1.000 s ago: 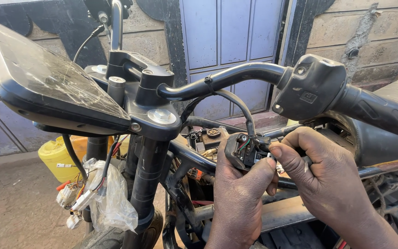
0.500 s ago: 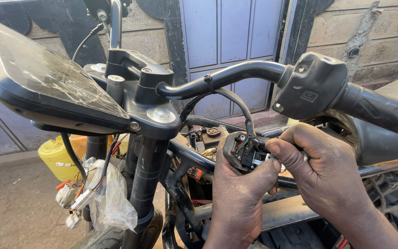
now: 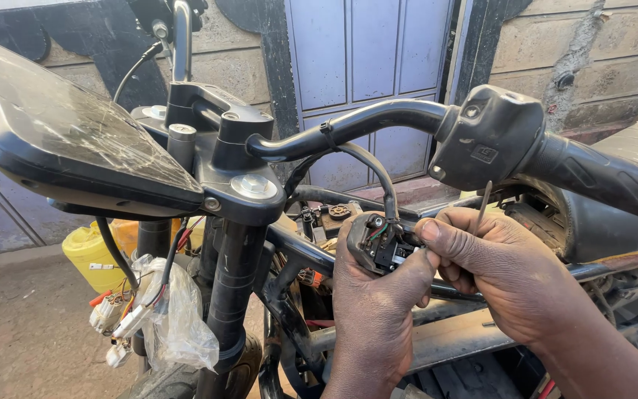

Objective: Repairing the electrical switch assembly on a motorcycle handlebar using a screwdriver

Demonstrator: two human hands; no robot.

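My left hand [image 3: 376, 310] grips a small opened black switch housing [image 3: 373, 241] with coloured wires inside, hanging on a black cable [image 3: 378, 174] from the motorcycle handlebar [image 3: 356, 125]. My right hand [image 3: 503, 273] presses its thumb against the right side of the housing and holds a thin metal tool [image 3: 483, 207] that sticks up between the fingers. Above the right hand sits the black switch block [image 3: 489, 137] next to the handlebar grip [image 3: 599, 181].
A cracked black display panel [image 3: 68, 140] juts out at the left. The fork tubes [image 3: 230, 288] run down below it, with a clear plastic bag of wire connectors [image 3: 164, 318] and a yellow container [image 3: 97, 255] behind. A blue metal door [image 3: 363, 66] and stone wall stand beyond.
My right hand has shifted slightly left, its thumb now pressed onto the switch housing. The left hand keeps its grip; the view is almost unchanged.
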